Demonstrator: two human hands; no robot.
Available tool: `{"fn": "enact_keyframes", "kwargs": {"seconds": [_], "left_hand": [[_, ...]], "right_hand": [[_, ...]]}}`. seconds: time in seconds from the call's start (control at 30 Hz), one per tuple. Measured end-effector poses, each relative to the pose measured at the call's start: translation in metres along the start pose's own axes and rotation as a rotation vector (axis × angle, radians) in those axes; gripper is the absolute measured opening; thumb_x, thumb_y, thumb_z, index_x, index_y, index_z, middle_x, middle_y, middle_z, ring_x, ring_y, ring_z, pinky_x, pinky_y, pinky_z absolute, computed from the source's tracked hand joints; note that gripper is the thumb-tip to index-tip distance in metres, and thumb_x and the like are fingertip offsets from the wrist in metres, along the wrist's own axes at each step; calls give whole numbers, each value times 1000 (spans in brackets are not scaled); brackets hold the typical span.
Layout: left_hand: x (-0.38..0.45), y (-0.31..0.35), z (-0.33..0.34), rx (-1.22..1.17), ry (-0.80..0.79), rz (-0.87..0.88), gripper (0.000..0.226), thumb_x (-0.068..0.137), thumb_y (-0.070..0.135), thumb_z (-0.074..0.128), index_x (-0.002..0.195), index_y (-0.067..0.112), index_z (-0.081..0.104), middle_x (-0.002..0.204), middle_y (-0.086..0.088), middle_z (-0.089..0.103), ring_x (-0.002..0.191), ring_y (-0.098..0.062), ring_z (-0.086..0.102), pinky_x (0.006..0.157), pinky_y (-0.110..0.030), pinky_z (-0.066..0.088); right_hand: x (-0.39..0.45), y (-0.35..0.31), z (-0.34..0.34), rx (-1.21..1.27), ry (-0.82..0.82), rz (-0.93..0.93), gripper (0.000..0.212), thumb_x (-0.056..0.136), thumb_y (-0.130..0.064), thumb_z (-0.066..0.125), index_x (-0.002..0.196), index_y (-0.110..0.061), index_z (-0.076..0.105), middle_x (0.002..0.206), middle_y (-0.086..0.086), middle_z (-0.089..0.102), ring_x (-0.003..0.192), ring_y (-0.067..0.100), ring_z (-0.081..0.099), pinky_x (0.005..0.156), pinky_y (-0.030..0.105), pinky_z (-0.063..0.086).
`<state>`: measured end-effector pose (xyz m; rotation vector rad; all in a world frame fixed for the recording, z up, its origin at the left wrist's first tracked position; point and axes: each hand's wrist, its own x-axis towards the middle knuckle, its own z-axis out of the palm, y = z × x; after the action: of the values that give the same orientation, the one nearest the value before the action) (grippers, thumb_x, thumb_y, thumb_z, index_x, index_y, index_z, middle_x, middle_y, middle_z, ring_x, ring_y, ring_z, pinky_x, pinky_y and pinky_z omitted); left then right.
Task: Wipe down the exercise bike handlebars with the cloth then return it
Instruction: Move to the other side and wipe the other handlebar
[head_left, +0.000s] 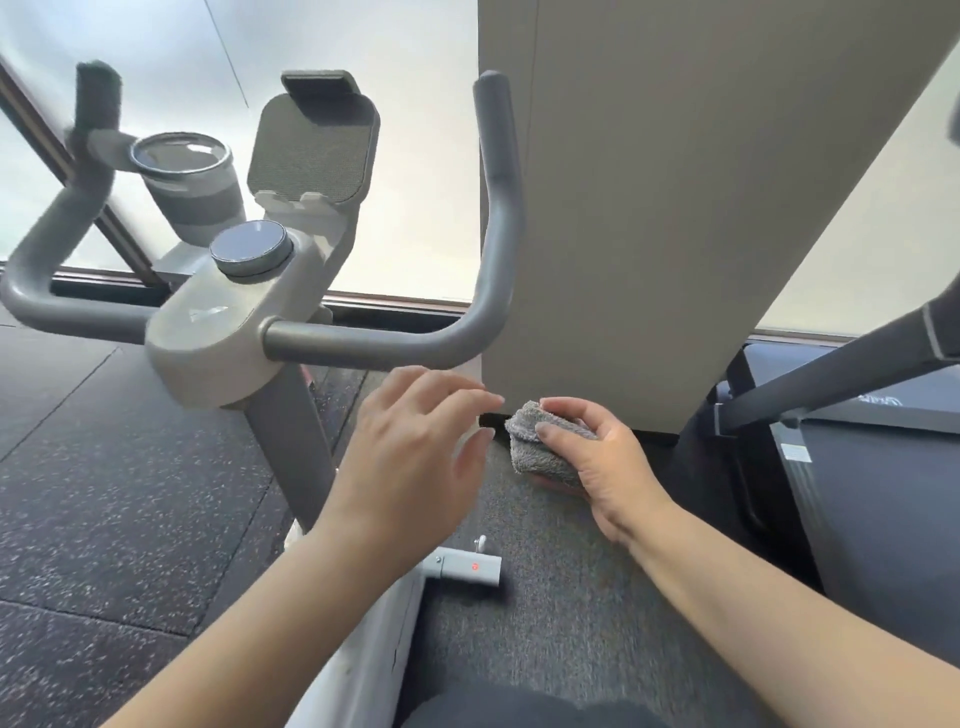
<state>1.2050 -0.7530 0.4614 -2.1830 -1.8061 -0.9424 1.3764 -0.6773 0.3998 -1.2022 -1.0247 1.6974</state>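
Observation:
The exercise bike's grey handlebars curve up on both sides of a pale console with a round knob. My right hand grips a folded grey cloth just below and to the right of the right handlebar bend. My left hand hovers beside the cloth with fingers relaxed and straight, holding nothing, under the right bar. The left handlebar rises at the far left, its tip wrapped in something dark.
A cup holder with a grey bottle and a tablet rest stand behind the console. A wide beige pillar is right behind the right bar. A treadmill stands at right. Speckled rubber flooring lies below.

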Motion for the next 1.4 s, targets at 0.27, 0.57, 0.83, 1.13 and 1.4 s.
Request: {"fn": "enact_keyframes", "kwargs": {"seconds": [0.27,0.57,0.83,1.13,1.4], "left_hand": [[-67,25,64,237,-449,-221,34,85,35,57,116,25,64,111,2,66,107,-28,58,89,-40,44],[-136,57,104,362,-742,-286,53,93,45,45,140,23,37,131,-1,55,124,-25,44,103,-38,32],[-181,86,113,342,-841,-210,63,94,45,41,148,19,22,140,-3,49,131,-26,40,114,-44,21],[-249,120,87,301,-818,-100,63,93,46,45,147,20,26,146,-2,43,135,-26,35,114,-48,19],[-309,149,71,295,-849,-60,61,93,45,46,145,19,29,146,-5,41,134,-27,35,113,-45,22]], "right_hand": [[-32,22,-64,-350,-46,-83,22,79,-14,77,99,-10,68,96,4,67,64,-6,63,49,10,46],[-70,61,-112,-698,-150,-152,27,78,-12,77,102,-21,68,99,-4,70,84,7,63,68,7,47],[-117,78,-143,-933,5,-209,58,78,-16,74,132,-25,53,111,-8,59,99,10,56,85,18,37],[-205,116,-159,-1135,120,-210,31,76,-23,76,104,-20,62,100,3,67,85,18,58,76,26,42],[-287,151,-168,-1090,188,-171,24,78,-17,74,99,-18,61,97,2,63,84,17,55,71,26,36]]}}
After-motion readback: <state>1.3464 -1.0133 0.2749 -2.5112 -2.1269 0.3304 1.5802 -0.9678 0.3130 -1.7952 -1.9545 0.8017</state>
